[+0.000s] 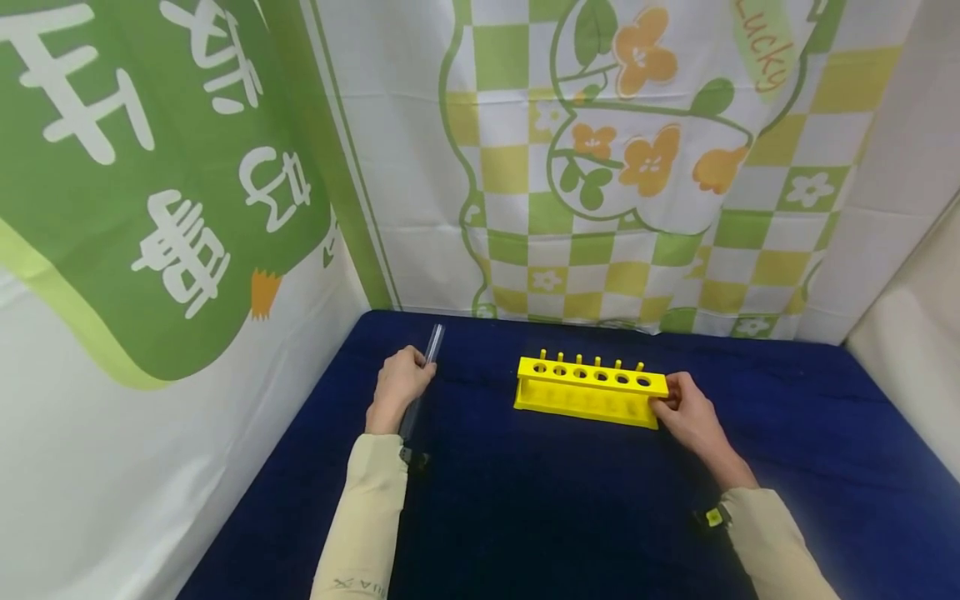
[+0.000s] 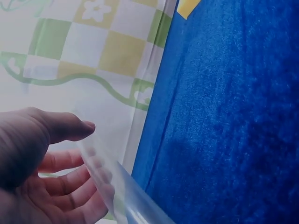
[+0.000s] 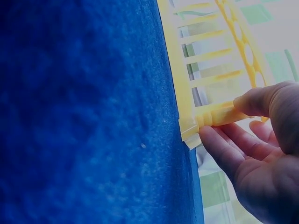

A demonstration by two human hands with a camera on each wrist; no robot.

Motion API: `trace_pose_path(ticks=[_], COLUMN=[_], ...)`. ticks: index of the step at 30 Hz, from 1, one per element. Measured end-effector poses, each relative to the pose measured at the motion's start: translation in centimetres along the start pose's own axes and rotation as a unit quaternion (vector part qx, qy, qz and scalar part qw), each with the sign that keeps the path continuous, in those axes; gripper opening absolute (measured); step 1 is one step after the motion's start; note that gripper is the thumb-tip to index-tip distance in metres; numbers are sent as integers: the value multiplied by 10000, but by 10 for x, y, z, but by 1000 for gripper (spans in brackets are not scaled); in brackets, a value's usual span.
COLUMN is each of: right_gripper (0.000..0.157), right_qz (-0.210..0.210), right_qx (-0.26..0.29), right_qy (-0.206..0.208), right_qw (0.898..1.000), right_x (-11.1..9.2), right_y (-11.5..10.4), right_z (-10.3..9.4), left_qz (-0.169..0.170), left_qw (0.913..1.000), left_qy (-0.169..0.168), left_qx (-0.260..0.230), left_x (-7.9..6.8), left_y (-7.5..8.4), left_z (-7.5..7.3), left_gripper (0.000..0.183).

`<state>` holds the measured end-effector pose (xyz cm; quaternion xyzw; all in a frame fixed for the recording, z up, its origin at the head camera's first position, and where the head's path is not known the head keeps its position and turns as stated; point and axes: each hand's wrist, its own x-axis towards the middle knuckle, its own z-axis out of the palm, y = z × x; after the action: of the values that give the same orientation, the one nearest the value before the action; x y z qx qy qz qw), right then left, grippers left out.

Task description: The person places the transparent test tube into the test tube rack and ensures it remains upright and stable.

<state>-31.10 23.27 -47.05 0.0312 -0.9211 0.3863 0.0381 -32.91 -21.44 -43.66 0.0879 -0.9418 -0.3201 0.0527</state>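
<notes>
A yellow test tube rack [image 1: 585,402] with a row of round holes and short upright pegs sits on the dark blue cloth. At its right end my right hand [image 1: 690,414] grips the end wall, thumb on one side and fingers on the other; the right wrist view shows this hold on the rack [image 3: 181,84] up close. Off to the left, my left hand [image 1: 397,383] holds a clear test tube [image 1: 436,340] between thumb and fingers. In the left wrist view the see-through test tube [image 2: 140,200] slants down across the fingers. No tubes show in the rack's holes.
Blue velvety cloth [image 1: 555,508] covers the table under both hands. A patterned curtain [image 1: 510,167] hangs along the back edge, and a green and white one [image 1: 285,350] closes off the left side. A strapped device [image 1: 712,517] sits at the right wrist.
</notes>
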Motion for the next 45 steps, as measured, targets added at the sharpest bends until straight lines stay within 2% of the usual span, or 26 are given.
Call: trace_pose_path(ticks=[7, 15, 20, 27, 34, 40, 45], right_gripper=[38, 37, 37, 37, 36, 36, 36], right_qz=[17, -36, -97, -77, 22, -83, -80], right_qx=[-60, -91, -90, -114, -106, -95, -132], right_qy=[2, 12, -43, 18, -94, 22, 5], right_qw=[10000, 10000, 9999, 9999, 9999, 9999, 9999], right_x=[0, 0, 2, -1, -3, 0, 0], right_y=[0, -1, 0, 3, 5, 3, 1], right_z=[0, 1, 0, -1, 2, 1, 0], left_qz=[55, 219, 361, 773, 829, 1112, 1144], left_qw=[9997, 9987, 9978, 9942, 9925, 9854, 9829], left_qy=[-159, -197, -45, 10, 6, 262, 357], left_qx=[-196, -419, -558, -744, -895, -1259, -1400], left_x=[-1, -3, -5, -9, -13, -13, -17], left_y=[2, 4, 10, 25, 31, 41, 50], left_z=[1, 2, 1, 6, 14, 16, 15], left_gripper=[28, 30, 29, 30, 27, 25, 27])
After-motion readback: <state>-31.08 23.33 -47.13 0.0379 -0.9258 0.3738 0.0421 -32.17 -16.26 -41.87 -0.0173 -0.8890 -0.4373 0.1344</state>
